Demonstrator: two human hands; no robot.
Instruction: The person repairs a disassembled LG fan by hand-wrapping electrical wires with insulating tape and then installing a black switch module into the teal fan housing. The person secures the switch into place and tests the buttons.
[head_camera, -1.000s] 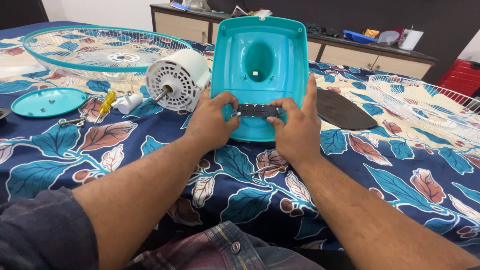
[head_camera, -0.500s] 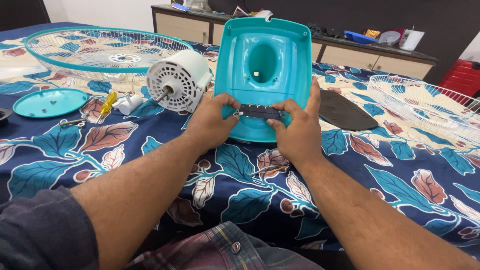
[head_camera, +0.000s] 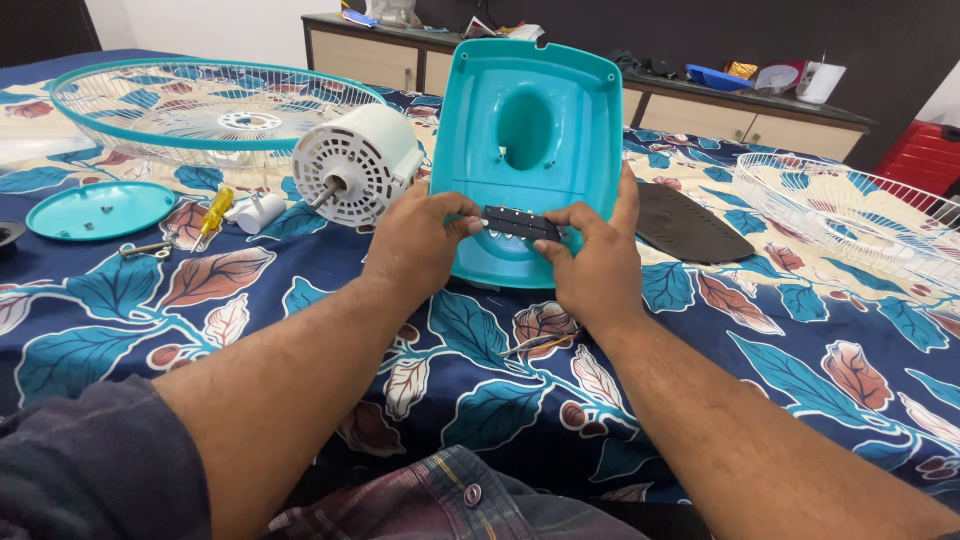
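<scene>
A turquoise plastic fan base shell (head_camera: 530, 110) stands tilted on the table, hollow side facing me. Both hands pinch a small black switch block (head_camera: 520, 223) against its lower inside edge. My left hand (head_camera: 418, 243) grips the block's left end with thumb and fingers. My right hand (head_camera: 592, 257) holds the right end, with its fingers wrapped around the shell's right rim.
A white fan motor (head_camera: 355, 163) lies left of the shell, beside a yellow-handled screwdriver (head_camera: 213, 211) and a turquoise round cover (head_camera: 100, 209) holding screws. A wire fan guard (head_camera: 205, 105) sits at back left, another guard (head_camera: 850, 205) at right, a dark flat plate (head_camera: 685, 225) between.
The shell has tipped up a little more upright, and both hands have risen slightly with the black block still pinched between them.
</scene>
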